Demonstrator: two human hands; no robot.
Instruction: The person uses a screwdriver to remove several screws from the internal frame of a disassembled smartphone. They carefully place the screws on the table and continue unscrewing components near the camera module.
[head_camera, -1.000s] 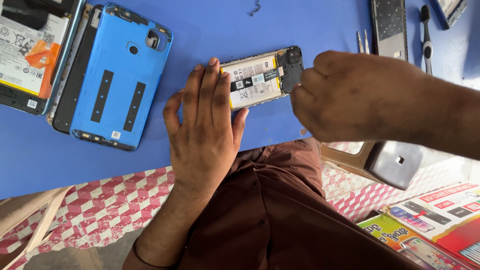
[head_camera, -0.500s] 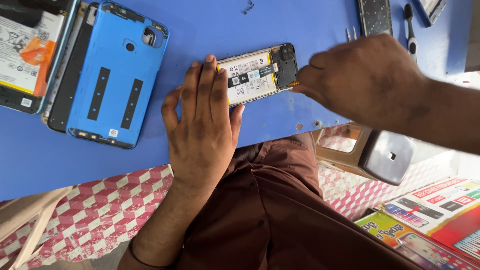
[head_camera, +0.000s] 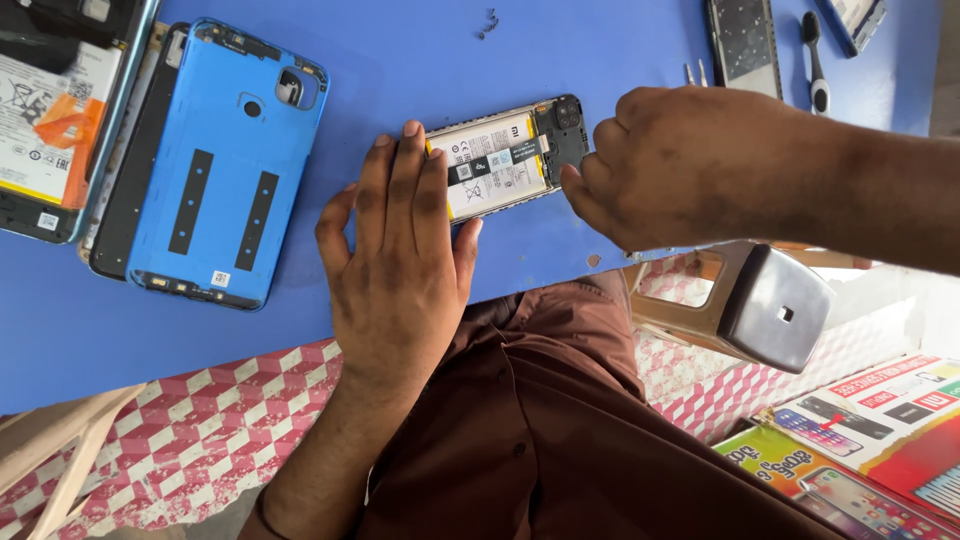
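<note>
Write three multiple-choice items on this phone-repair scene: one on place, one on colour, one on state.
1. Where does the blue back cover lie relative to the open phone?
A. to its left
B. to its right
C. on top of it

2. What colour is the table?
A. red
B. blue
C. white

3. How is the left hand set?
A. clenched in a fist
B. lifted off the table
C. flat, fingers on the phone

Answers: 1 A, the cover lies left of the phone in the picture. 2 B, the bare top is blue. 3 C, the spread fingers press the phone's near end while the right hand works at its camera end.
</note>
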